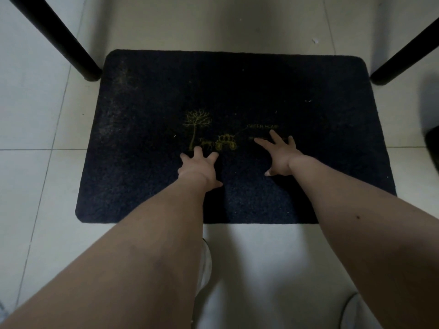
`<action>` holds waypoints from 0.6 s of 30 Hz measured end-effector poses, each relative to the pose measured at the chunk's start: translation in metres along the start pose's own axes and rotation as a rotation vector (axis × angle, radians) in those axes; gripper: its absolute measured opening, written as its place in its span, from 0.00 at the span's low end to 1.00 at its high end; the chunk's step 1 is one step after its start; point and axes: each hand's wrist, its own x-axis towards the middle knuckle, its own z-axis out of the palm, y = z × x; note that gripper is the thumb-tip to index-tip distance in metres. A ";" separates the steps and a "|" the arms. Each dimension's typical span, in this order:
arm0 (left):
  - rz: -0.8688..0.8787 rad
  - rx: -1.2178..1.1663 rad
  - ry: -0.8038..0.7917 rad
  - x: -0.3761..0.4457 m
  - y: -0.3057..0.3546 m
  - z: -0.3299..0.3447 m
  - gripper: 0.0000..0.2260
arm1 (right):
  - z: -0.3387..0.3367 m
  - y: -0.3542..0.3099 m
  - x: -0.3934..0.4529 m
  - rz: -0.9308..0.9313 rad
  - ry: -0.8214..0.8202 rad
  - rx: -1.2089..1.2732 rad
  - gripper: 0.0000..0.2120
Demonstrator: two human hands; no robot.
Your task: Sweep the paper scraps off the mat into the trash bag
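A dark blue mat (147,143) with a yellow tree-and-carriage print lies on the pale tiled floor. My left hand (199,167) rests flat on the mat below the print, fingers spread. My right hand (280,153) lies to its right over the yellow lettering, fingers spread and straight. Neither hand holds anything. Only tiny pale specks (308,101) show on the mat's right part. A dark shape (433,148) sits at the right frame edge; I cannot tell whether it is the trash bag.
Two black furniture legs stand at the mat's far corners, the left leg (71,51) and the right leg (403,60). A small white scrap (315,40) lies on the tiles beyond the mat. My white shoe (206,264) shows near the mat's front edge.
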 end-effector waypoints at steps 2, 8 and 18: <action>0.001 0.010 -0.003 0.000 0.000 0.000 0.36 | 0.000 0.000 0.000 0.001 -0.003 0.000 0.47; 0.004 0.017 -0.010 -0.001 0.001 -0.002 0.37 | -0.001 0.000 0.000 0.004 -0.010 -0.021 0.47; -0.016 0.062 -0.010 -0.002 0.003 -0.006 0.35 | 0.002 -0.004 -0.001 0.026 0.008 -0.009 0.48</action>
